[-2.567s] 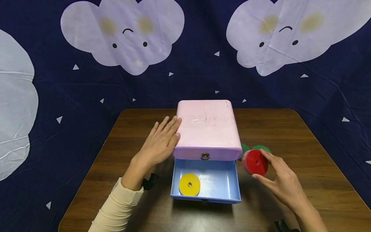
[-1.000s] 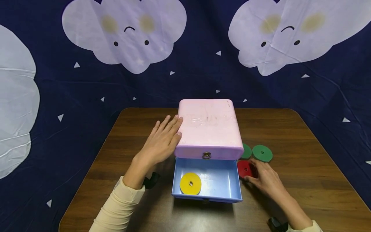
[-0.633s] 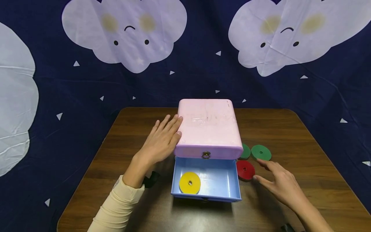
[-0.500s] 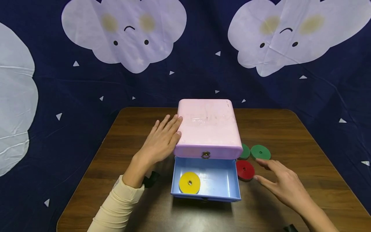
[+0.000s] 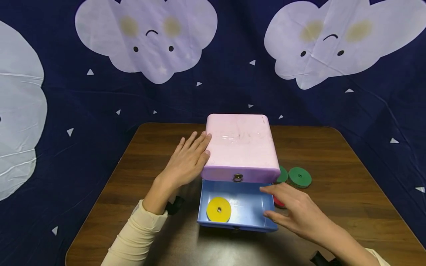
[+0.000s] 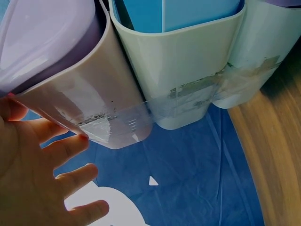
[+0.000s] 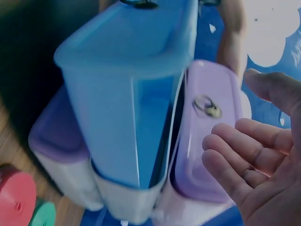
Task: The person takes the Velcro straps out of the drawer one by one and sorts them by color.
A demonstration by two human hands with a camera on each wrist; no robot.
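Observation:
A small drawer chest (image 5: 241, 144) with a pink top stands on the table, its blue drawer (image 5: 244, 201) pulled out towards me. A yellow roll of tape (image 5: 214, 216) lies flat in the drawer's left part. My left hand (image 5: 186, 162) rests with spread, straight fingers on the chest's left top edge; the left wrist view shows its fingertips (image 6: 77, 143) touching the side. Over the drawer's right side hovers my right hand (image 5: 296, 207), fingers and thumb apart, holding nothing. It partly hides a red roll of tape (image 5: 278, 203), which is clearer in the right wrist view.
Right of the chest, a green roll (image 5: 303, 179) lies on the wooden table (image 5: 332, 159), beside another green roll (image 5: 283, 175) partly hidden by the chest. Purple-fronted drawers (image 7: 214, 136) sit shut either side of the blue one. A dark cloud-patterned cloth (image 5: 233, 44) hangs behind.
My right hand set the red roll down on the table beside the drawer, let go, and moved left over the drawer's right side. The left hand stayed on the chest.

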